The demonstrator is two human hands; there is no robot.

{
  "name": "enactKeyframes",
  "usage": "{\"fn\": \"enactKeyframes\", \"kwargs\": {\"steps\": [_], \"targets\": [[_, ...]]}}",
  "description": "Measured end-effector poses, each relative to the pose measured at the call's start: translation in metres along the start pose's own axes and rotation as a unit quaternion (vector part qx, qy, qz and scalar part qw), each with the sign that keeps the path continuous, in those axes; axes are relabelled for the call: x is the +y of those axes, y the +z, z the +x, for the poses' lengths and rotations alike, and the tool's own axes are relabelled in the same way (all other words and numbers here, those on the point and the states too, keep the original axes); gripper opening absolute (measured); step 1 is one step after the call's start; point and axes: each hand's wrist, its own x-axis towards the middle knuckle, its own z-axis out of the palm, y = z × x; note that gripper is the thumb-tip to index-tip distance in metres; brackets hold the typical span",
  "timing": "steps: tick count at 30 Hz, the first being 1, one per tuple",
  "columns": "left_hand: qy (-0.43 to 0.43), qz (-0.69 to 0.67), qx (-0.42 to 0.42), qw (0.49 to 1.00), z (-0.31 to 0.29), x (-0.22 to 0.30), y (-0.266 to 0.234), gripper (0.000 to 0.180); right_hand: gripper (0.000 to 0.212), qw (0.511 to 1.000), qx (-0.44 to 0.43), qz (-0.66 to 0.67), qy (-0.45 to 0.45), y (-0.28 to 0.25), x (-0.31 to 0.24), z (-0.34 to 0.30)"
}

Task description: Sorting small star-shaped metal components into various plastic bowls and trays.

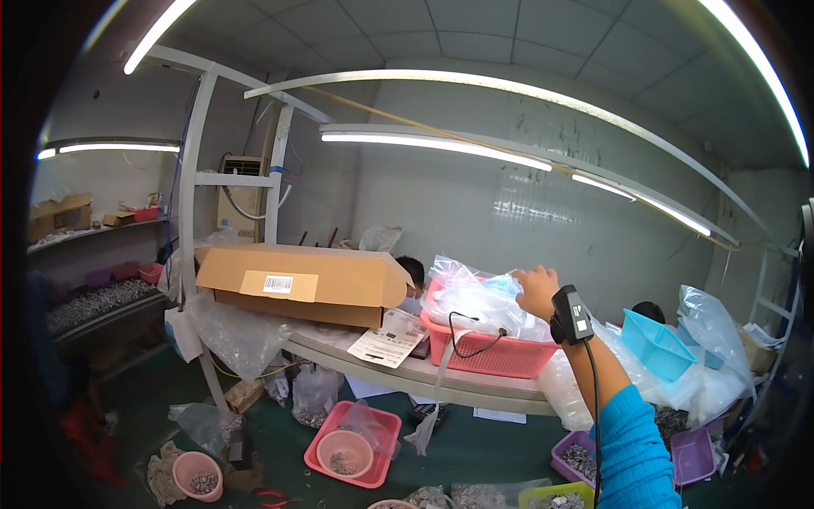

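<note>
The right hand (537, 291), fingers curled onto the clear plastic bags (475, 299) heaped in the pink basket (487, 352) at its 8 o'clock on the worktop (441, 377), grips light, slippery, crumpling film best pinched at a gathered fold; the left hand is unseen.

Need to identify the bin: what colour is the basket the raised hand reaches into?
Pink basket, under the right hand; head view.

Bright tube lights (441, 144) above me glare white; the fisheye bends them, and my view's rim falls dark.
</note>
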Motion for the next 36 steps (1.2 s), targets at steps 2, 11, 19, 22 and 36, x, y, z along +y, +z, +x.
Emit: {"fn": "enactKeyframes", "kwargs": {"steps": [2,11,19,22,36], "targets": [[0.006,-0.013,-0.012,1.000,-0.002,-0.004,0.006,0.024,0.038,1.000,-0.012,-0.017,-0.002,0.004,0.003,-0.001],[-0.014,-0.062,-0.081,0.995,0.025,-0.013,0.026,0.026,0.021,0.996,-0.017,-0.070,0.049,0.038,0.020,0.021],[-0.042,-0.087,-0.086,0.992,0.027,0.006,0.032,0.031,0.039,0.994,-0.096,0.012,0.047,0.056,-0.010,0.056],[-0.002,-0.146,-0.072,0.987,0.027,-0.022,0.030,0.031,0.030,0.988,-0.133,-0.068,0.043,0.094,0.017,0.057],[0.065,-0.129,-0.245,0.959,0.031,0.106,-0.039,0.031,0.009,0.960,0.207,0.174,-0.069,-0.119,-0.022,-0.158]]}}
